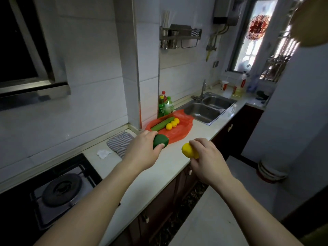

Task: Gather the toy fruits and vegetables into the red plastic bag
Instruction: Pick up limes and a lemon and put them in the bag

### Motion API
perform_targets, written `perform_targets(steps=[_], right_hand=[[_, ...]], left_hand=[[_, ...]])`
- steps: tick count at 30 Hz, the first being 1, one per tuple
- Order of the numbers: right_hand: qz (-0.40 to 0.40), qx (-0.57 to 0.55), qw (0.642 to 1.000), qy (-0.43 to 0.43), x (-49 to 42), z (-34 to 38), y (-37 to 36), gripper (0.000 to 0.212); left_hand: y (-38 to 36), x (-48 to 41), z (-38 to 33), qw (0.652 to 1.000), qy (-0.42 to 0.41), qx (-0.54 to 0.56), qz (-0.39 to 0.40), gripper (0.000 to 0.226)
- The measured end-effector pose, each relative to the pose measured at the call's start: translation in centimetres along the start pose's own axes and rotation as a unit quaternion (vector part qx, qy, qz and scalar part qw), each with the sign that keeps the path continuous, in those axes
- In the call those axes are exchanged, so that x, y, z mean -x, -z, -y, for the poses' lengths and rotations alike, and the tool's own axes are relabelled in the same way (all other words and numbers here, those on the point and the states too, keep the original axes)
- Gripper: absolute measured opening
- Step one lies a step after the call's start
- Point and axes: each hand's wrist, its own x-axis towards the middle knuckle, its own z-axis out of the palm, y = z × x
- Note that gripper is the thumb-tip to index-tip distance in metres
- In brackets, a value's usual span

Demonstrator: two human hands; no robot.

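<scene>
The red plastic bag (179, 133) lies flat on the white counter, left of the sink. On top of it rest a long green toy cucumber (162, 123) and three small yellow toy fruits (173, 123). My left hand (142, 150) grips a dark green round toy (160, 140) just above the bag's near edge. My right hand (204, 153) holds a yellow toy lemon (189, 150) over the counter's front edge, to the right of the bag's near corner.
A striped cloth (119, 142) and a crumpled white tissue (103, 153) lie left of the bag. Several bottles (165, 105) stand behind it against the wall. A steel double sink (209, 108) is to the right and a gas hob (60, 190) at the near left.
</scene>
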Motion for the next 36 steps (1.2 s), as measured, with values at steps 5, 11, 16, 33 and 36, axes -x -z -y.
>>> perform_targets(steps=[5, 11, 16, 33, 36], right_hand=[[0.011, 0.003, 1.000, -0.001, -3.0, -3.0, -0.7, 0.046], [0.035, 0.015, 0.999, -0.003, -7.4, -5.5, -3.3, 0.045], [0.054, 0.032, 0.998, -0.010, -12.2, -7.1, -5.0, 0.045], [0.080, 0.011, 0.996, 0.047, -24.6, -12.2, -10.4, 0.044], [0.086, -0.013, 0.994, 0.062, -26.2, -14.4, -11.6, 0.049]], left_hand=[[-2.3, -3.3, -0.1, 1.000, 0.017, 0.014, 0.005, 0.040], [-5.6, -8.7, 1.6, 0.999, 0.031, 0.023, 0.009, 0.043], [-7.7, -14.5, 3.4, 0.998, 0.034, 0.042, 0.012, 0.040], [-10.4, -24.4, 7.1, 0.997, 0.075, 0.036, 0.003, 0.041], [-11.6, -25.7, 6.7, 0.996, 0.091, 0.013, -0.002, 0.039]])
